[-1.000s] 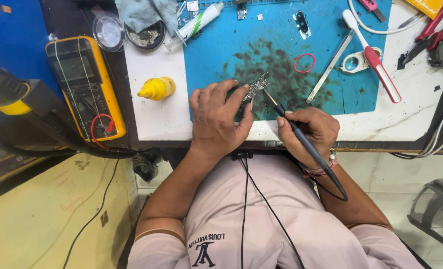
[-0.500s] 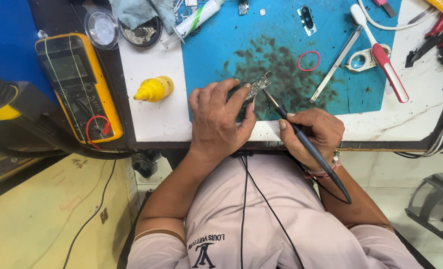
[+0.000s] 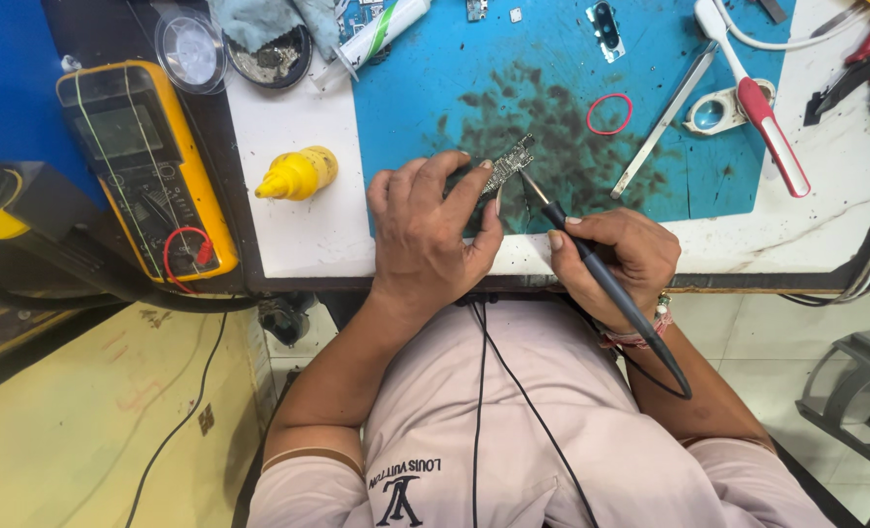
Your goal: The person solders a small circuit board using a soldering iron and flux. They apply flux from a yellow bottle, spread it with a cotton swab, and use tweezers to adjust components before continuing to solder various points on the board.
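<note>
The left hand (image 3: 425, 235) pinned a small circuit board (image 3: 506, 164) under its fingertips on the blue mat (image 3: 552, 59) of the desk. The right hand (image 3: 616, 259) was clenched around a soldering iron (image 3: 591, 264), its tip touching the board's lower edge, just right of the left fingertips.

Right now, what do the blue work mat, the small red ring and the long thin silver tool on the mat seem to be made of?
Blue work mat: probably silicone or rubber, matte, with dark scorch-like stains.
Small red ring: likely a rubber band, thin and slightly uneven.
Long thin silver tool: apparently metal, with a dull grey sheen.
</note>
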